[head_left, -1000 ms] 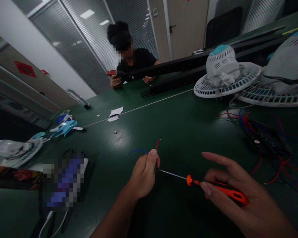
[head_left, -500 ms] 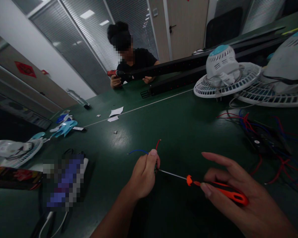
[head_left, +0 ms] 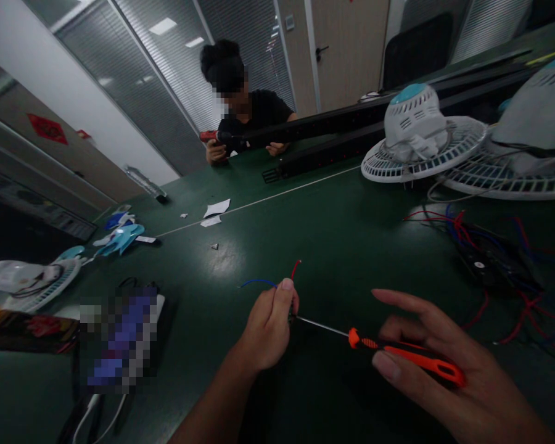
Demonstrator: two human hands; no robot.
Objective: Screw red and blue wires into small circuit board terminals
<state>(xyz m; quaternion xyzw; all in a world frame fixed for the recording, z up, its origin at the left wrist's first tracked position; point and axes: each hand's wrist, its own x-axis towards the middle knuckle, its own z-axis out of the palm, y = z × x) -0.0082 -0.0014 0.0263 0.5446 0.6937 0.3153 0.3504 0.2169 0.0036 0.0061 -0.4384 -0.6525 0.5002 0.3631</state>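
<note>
My left hand is closed around a small part that its fingers mostly hide. A blue wire and a red wire stick out past the thumb. The metal shaft of an orange and black screwdriver runs up to that part, its tip hidden at the fingers. Loosely around the handle is my right hand, with the thumb along the near side, the index finger stretched out off it and the handle's end against the palm.
Black modules with red and blue wires lie at the right, below white fan housings. Across the green table a person holds a red and black power drill against a long black beam. Paper scraps lie mid-table.
The fingers and thumb of my right hand have shifted slightly along the screwdriver handle, which has turned a little. My left hand is nearly still.
</note>
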